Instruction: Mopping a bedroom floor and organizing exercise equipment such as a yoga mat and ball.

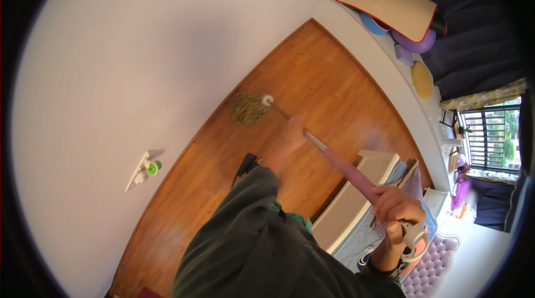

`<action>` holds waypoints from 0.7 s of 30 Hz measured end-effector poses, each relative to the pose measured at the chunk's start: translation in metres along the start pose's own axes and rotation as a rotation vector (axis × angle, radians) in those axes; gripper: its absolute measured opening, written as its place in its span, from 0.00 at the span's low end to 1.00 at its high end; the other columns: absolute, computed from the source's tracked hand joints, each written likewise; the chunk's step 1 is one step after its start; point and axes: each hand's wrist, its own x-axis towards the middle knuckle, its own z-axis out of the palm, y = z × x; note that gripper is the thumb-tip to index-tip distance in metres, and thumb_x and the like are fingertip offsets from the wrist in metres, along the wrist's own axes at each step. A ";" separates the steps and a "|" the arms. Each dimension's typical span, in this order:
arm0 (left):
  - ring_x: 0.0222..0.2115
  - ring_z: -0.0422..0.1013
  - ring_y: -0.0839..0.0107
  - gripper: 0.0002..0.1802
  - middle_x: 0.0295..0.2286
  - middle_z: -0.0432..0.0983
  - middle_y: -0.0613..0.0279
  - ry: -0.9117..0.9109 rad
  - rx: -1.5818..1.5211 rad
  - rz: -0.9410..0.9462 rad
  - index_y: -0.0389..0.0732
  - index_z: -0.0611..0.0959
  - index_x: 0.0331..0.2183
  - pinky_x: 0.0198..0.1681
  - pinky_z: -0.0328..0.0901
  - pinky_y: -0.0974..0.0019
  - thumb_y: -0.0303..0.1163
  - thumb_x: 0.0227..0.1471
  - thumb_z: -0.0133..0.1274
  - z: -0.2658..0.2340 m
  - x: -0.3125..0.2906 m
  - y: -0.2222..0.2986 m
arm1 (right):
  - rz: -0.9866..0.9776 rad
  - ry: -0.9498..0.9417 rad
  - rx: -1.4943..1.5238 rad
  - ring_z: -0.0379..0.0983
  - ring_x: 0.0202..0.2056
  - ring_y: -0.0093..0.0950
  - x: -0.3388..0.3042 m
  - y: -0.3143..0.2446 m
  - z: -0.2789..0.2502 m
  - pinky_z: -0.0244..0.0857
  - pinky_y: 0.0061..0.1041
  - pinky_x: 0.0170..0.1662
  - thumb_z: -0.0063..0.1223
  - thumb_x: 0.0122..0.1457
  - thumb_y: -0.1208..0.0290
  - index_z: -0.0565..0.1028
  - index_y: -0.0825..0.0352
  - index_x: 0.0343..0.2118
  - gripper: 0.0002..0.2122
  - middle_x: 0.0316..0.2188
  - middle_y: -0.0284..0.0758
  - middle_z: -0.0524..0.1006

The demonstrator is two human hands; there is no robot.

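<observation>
A mop with an olive-green string head [249, 107] lies across my view, its head on the wooden floor close to the wall's foot. My left hand [291, 135], somewhat blurred, is closed round the thin metal part of the pole. Farther up, my right hand [397, 209] wraps the pink grip [351, 174] near its end. A whitish plastic hanging loop [416, 240] sticks out just beyond that hand. Between the lower hand and the mop head, a bare stretch of pole shows. The strands are slightly smeared.
A white wall with a socket and green plug-in [154, 167] runs along the left. On the right stand a cream bed frame [356, 195] and a tufted pink headboard [432, 267]. A window ledge holds a beige red-edged board [384, 2] and a purple ball [415, 41].
</observation>
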 end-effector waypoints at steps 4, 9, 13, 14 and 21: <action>0.34 0.68 0.52 0.19 0.29 0.70 0.53 -0.188 -0.563 -0.111 0.41 0.73 0.34 0.38 0.63 0.53 0.30 0.38 0.64 0.061 0.037 0.042 | -0.041 0.096 -0.270 0.73 0.21 0.33 0.033 0.027 -0.028 0.71 0.42 0.40 0.63 0.50 0.60 0.69 0.66 0.15 0.18 0.15 0.37 0.72; 0.32 0.68 0.56 0.18 0.28 0.69 0.57 -0.273 -0.487 0.118 0.40 0.73 0.31 0.36 0.63 0.56 0.32 0.39 0.65 0.074 0.032 0.063 | -0.344 0.440 -0.143 0.57 0.12 0.22 0.052 0.051 -0.086 0.58 0.27 0.26 0.45 0.63 0.64 0.60 0.60 0.20 0.15 0.11 0.29 0.60; 0.34 0.67 0.56 0.18 0.28 0.70 0.58 -0.524 -0.341 0.111 0.40 0.73 0.30 0.38 0.62 0.56 0.36 0.41 0.64 0.049 0.014 0.054 | -0.332 0.720 -0.099 0.48 0.13 0.16 0.058 0.063 -0.113 0.50 0.22 0.26 0.39 0.66 0.63 0.60 0.59 0.22 0.15 0.10 0.26 0.54; 0.34 0.67 0.56 0.18 0.28 0.70 0.58 -0.528 -0.336 0.103 0.40 0.73 0.30 0.38 0.62 0.56 0.36 0.41 0.64 0.040 0.003 0.048 | -0.314 0.766 -0.067 0.48 0.13 0.16 0.057 0.066 -0.116 0.50 0.21 0.26 0.39 0.67 0.62 0.61 0.59 0.23 0.14 0.10 0.25 0.53; 0.56 0.58 0.48 0.40 0.54 0.61 0.47 -0.590 -0.263 0.020 0.40 0.64 0.56 0.60 0.55 0.53 0.39 0.44 0.61 -0.062 -0.115 -0.007 | -0.147 0.595 0.306 0.53 0.11 0.16 0.037 0.097 -0.077 0.57 0.22 0.24 0.40 0.68 0.61 0.66 0.61 0.34 0.10 0.10 0.23 0.57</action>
